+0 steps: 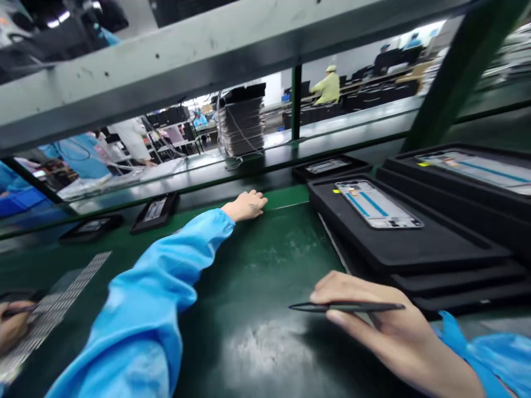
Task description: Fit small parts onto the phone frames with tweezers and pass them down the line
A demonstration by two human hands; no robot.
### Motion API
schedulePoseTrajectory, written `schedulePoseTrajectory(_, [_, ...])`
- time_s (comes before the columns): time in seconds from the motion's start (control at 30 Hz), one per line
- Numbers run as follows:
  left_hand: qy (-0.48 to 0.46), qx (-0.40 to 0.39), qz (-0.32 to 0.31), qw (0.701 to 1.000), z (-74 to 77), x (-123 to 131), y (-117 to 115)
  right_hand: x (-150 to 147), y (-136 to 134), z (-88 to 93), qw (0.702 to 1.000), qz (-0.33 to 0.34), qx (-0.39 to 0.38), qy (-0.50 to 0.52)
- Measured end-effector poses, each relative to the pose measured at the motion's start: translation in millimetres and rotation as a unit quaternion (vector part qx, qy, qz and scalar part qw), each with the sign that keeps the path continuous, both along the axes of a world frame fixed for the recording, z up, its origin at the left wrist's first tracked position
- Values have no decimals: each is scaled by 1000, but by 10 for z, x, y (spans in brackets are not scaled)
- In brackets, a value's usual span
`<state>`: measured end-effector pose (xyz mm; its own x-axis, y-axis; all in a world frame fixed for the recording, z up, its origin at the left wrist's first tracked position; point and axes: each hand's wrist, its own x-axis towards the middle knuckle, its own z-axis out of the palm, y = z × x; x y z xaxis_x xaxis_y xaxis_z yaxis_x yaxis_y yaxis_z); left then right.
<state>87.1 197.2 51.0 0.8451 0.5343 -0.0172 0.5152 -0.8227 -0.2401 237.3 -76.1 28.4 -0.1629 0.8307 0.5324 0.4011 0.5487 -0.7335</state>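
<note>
My left hand (pixel 245 204) reaches far forward in a blue sleeve and rests on the green mat (pixel 265 265) near its far edge. Its fingers are curled under, and what they cover is hidden. Close to me, my right hand (pixel 373 323) grips thin black tweezers (pixel 346 307) that lie level and point left. Just right of both hands is a stack of black foam trays (pixel 415 249). On the top tray lies a phone frame (pixel 377 204) with blue strips.
A second tray stack with another phone frame (pixel 477 168) sits far right. Small black trays (pixel 154 211) lie along the belt behind the mat. Another person's hand (pixel 12 326) works over a sheet of small labels (pixel 62 298) at the lower left. A shelf beam (pixel 207 61) hangs overhead.
</note>
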Motion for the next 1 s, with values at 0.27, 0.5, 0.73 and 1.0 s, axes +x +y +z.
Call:
schedulePoseTrajectory(0.27, [-65, 53, -61, 995, -321, 1634, 579, 235, -196, 152, 993, -48, 97, 41])
schedulePoseTrajectory(0.5, [-30, 71, -66, 995, -345, 1587, 704, 275, -175, 47, 995, -69, 45, 64])
schedulePoseTrajectory(0.73, [43, 99, -79, 991, -105, 457, 366, 288, -37, 31, 989, -120, 71, 44])
schedulePoseTrajectory(1.0, [46, 92, -95, 990, -101, -847, -1127, 224, 133, 63, 968, -238, 72, 34])
